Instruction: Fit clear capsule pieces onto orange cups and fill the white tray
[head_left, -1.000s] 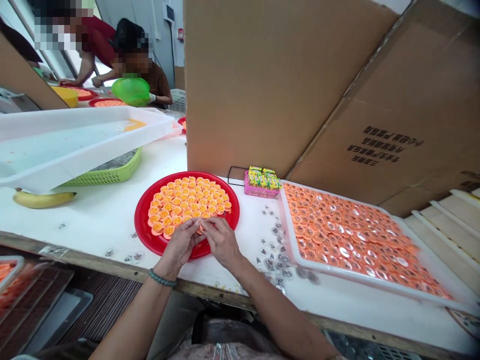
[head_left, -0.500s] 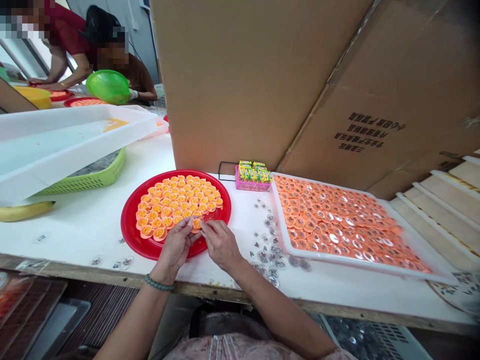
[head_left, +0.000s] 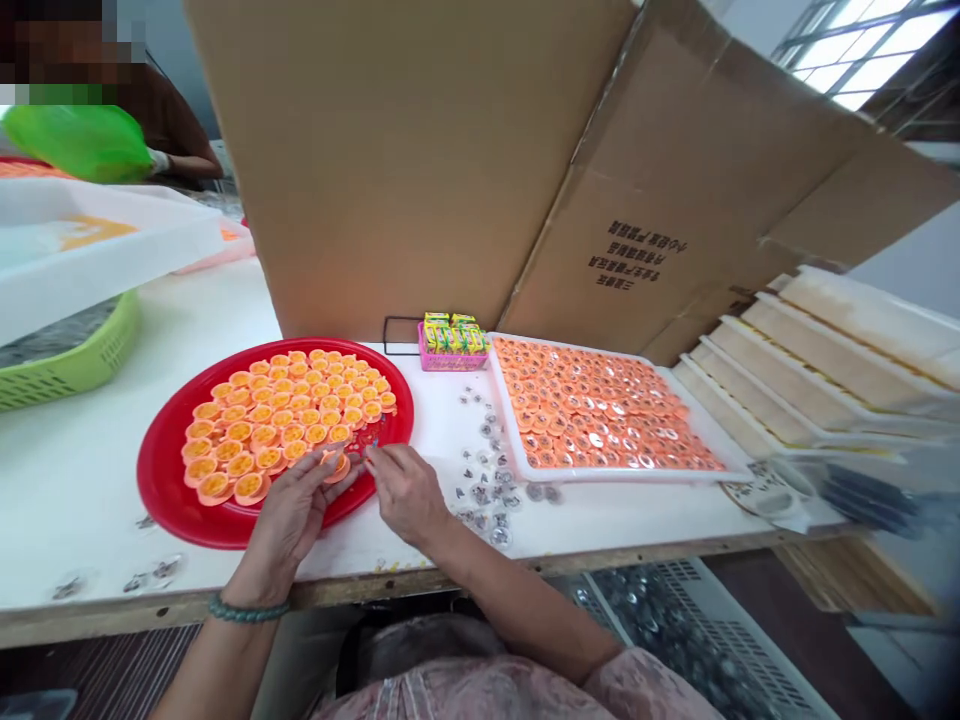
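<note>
An orange round plastic piece (head_left: 337, 467) is held in the fingers of my left hand (head_left: 289, 515), over the near right edge of a red round tray (head_left: 161, 490). My right hand (head_left: 409, 497) is just right of it, thumb and fingertips pinched together; whatever they grip is too small to make out. Many similar orange pieces with yellow centres (head_left: 262, 436) lie in the red tray. To the right of my hands, small clear discs with dark marks (head_left: 480, 493) are scattered on the white table (head_left: 442, 420).
A white tray (head_left: 739, 470) full of orange pieces with clear discs lies at right, beside stacked white trays (head_left: 795, 400). A pink basket (head_left: 452, 361) of yellow-green packets stands before a tall cardboard sheet (head_left: 420, 180). A green basket (head_left: 82, 365) and a person holding a green bowl (head_left: 82, 140) are left.
My view has swung to the right, so the trays and cardboard sit further left. My right hand has drawn slightly away from the orange piece, which stays in my left hand.
</note>
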